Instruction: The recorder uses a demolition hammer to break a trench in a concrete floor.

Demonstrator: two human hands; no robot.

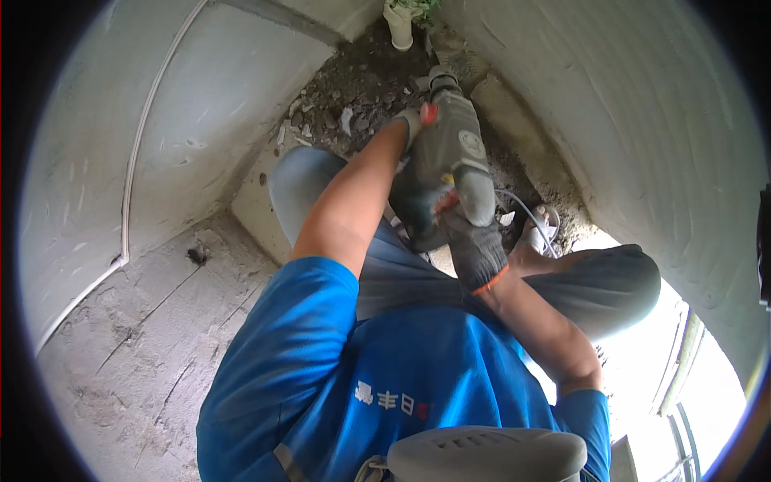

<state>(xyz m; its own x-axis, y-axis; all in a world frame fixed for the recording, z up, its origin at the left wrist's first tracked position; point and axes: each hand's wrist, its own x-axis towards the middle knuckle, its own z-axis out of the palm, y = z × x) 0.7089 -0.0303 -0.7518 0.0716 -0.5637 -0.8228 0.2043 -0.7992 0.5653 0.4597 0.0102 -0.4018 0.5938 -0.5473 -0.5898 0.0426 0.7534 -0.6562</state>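
Observation:
A large grey-green demolition hammer (456, 140) lies between my bent legs, its front end pointing away from me toward the corner. My left hand (411, 125), in a pale glove, is closed at the hammer's left side by the red-ended side handle (428, 113). Around the rear handle is my right hand (472, 239), in a dark knitted glove with an orange cuff edge. Its fingers are partly hidden under the tool's rear housing. No bit tip can be made out at the far end.
Broken rubble (345, 112) and dark soil cover the far corner. A white pipe (401, 28) with greenery in its top stands there. Plastered walls (233, 88) rise on both sides. A grey cable (522, 201) runs near my right foot (532, 245). Bright openings with bars show at lower right.

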